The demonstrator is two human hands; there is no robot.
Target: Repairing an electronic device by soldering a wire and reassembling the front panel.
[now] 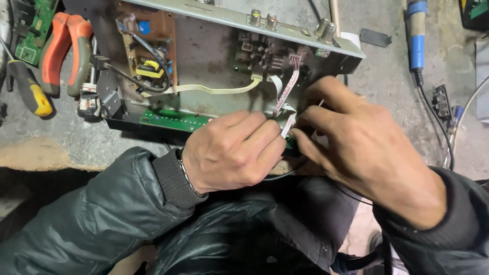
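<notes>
Hands at work on an opened electronics chassis (214, 51), seen from above. Left hand (232, 153) rests against the near edge of the chassis, its fingers curled together and pinching the lower end of a white-and-red ribbon cable (286, 89). Right hand (367, 147) lies just to the right, touching the left hand at the fingertips; its thumb and forefinger close toward the same cable end, though whether they actually grip it cannot be told, since the fingertips hide the contact point. The ribbon cable rises from the hands toward the far side, ending at a dark cluster of components behind the chassis's rear panel, which carries round connectors (265, 20). A green circuit board (173, 119) runs along the near edge of the chassis, to the left of the left hand. A brown circuit board (145, 48) with a yellow transformer sits in the far-left part of the chassis, and a pale flat cable (204, 90) runs from it toward the middle. Orange-handled pliers (66, 51) and a screwdriver with yellow-and-black handle (28, 86) lie on the grey work surface (387, 71) to the left, well apart from the hands. A blue-and-grey soldering iron handle (416, 35) lies at far right.
</notes>
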